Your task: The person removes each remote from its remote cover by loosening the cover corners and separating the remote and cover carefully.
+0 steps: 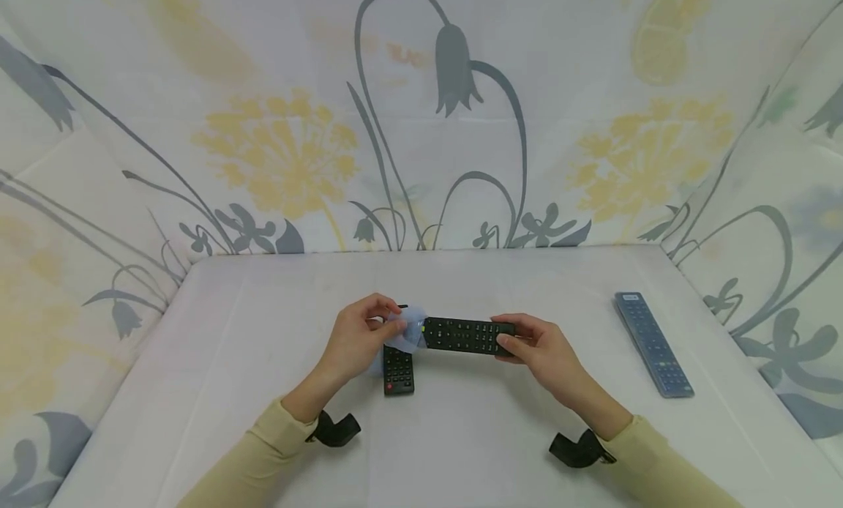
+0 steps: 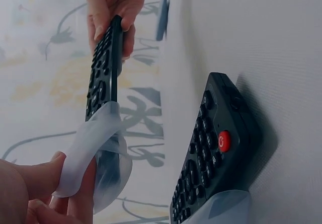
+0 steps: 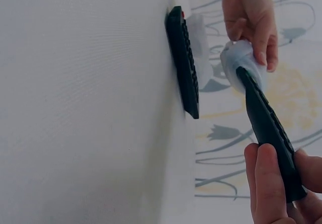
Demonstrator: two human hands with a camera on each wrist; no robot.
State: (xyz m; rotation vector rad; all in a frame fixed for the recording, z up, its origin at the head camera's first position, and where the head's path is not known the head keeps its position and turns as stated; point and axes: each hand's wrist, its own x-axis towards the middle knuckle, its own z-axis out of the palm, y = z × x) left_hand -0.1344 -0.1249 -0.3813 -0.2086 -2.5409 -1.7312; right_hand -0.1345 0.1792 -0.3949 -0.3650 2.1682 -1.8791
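A patterned cloth backdrop (image 1: 408, 164), printed with grey flowers and yellow blooms, spans the upper frame of the head view and both sides. Below it, the white bench (image 1: 263, 288) occupies the centre and lower frame. Two pale yellow sleeves (image 1: 230, 457) enter at the lower left and lower right. The left hand (image 1: 352, 340) is left of centre; its grip is clamped on the film cover (image 1: 413, 329), pinched between thumb and fingers. The right hand (image 1: 543, 350) is right of centre; its grip is clamped on the right end of the held remote (image 1: 464, 335). The blue-tinted remote (image 1: 654, 345) lies aslant on the bench at the right of the frame. The held remote is black, is raised clear of the bench near mid-frame, and has its left end inside the translucent film cover. The lying remote (image 1: 398, 372), also black, rests on the bench beneath the left hand, partly hidden. A black wrist unit (image 1: 336, 429) is attached at each cuff. The red button (image 2: 224, 141) sits at the near end of the lying remote.
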